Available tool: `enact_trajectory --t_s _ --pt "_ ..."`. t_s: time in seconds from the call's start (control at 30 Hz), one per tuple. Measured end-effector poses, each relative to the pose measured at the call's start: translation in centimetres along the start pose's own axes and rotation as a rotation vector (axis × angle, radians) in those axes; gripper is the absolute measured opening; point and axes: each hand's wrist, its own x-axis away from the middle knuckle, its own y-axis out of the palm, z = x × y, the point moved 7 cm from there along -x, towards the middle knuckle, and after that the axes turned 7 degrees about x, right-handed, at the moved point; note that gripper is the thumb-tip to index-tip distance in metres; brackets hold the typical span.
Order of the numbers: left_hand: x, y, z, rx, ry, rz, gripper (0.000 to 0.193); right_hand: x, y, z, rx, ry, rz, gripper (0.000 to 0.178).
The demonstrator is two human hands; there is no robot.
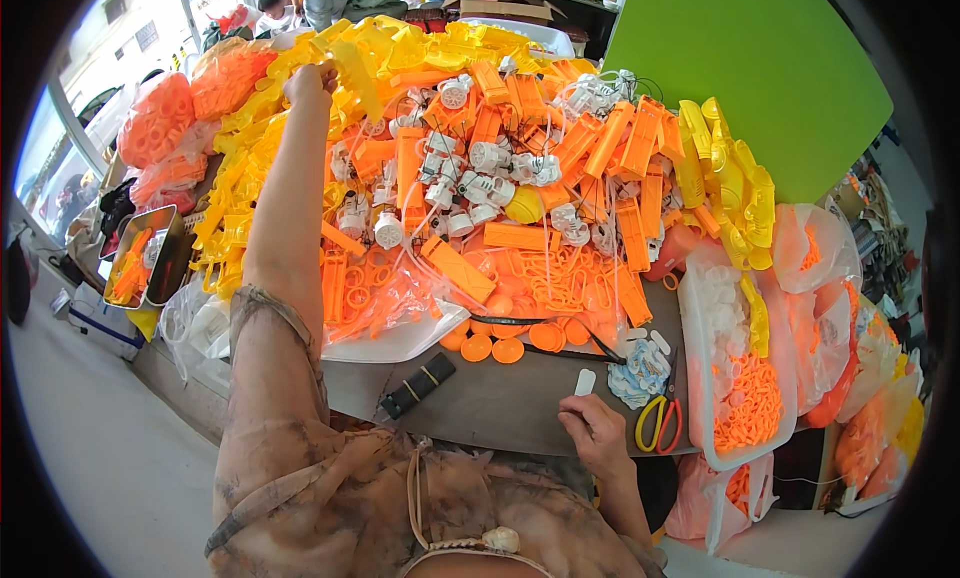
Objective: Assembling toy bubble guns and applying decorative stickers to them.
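My left arm stretches far forward over the heap. My left hand (308, 82) is closed at the edge of a curved yellow plastic piece (357, 81), which hangs over the pile. Around it lie many similar yellow plastic shells (225, 168). Close to my body, my right hand (598, 434) is at the table's near edge with its fingers curled in. A small white rounded tab (585, 382) shows just beyond those fingers; whether they grip it is unclear. Orange rectangular housings (458, 268) and white motor units with wires (490, 158) fill the middle of the heap.
Yellow-and-red-handled scissors (660, 423) lie right of my right hand, near a crumpled pale blue-and-white bundle (640, 373). A black cylindrical item (418, 386) lies in front. A clear bin (707, 398) holds small orange parts. Bags (158, 123) of orange parts flank the table. A green panel (750, 78) stands behind.
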Motion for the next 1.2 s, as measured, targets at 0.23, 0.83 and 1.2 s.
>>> enact_trajectory --t_s 0.23,0.83,1.2 --pt "11.6 2.1 1.5 0.332 -0.04 -0.371 0.029 -1.4 0.1 -1.4 0.034 -0.056 0.055 0.025" --pt "46.6 -15.1 -11.1 -0.769 -0.292 -0.918 0.043 -1.8 2.4 2.4 0.165 -0.146 -0.22 0.031" --pt "49.0 -10.6 -13.0 -1.034 0.513 -1.362 0.038 -4.5 6.3 2.2 0.585 -0.397 -0.024 0.027"
